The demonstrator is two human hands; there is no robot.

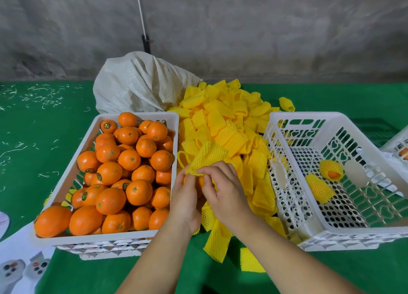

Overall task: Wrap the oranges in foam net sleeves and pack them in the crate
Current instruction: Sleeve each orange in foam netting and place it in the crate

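Head view: barely started, two wrapped oranges [324, 183] in packing crate [287, 117], supply crate [172, 117] heaped full. Both hands' fingers pinching foam sleeve [206, 159] over a mostly hidden orange [199, 181]: left hand [187, 196], right hand [223, 190].

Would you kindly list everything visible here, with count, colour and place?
Left crate: one, white, left, heaped with bare oranges.
Sleeve pile: many, yellow, between the crates.
Right crate: one, white, right, holding two wrapped oranges.
Sack: one, off-white, behind.
Cloth: green, underneath.
Left hand: holds a partly hidden orange.
Right hand: pinches a sleeve with the left.
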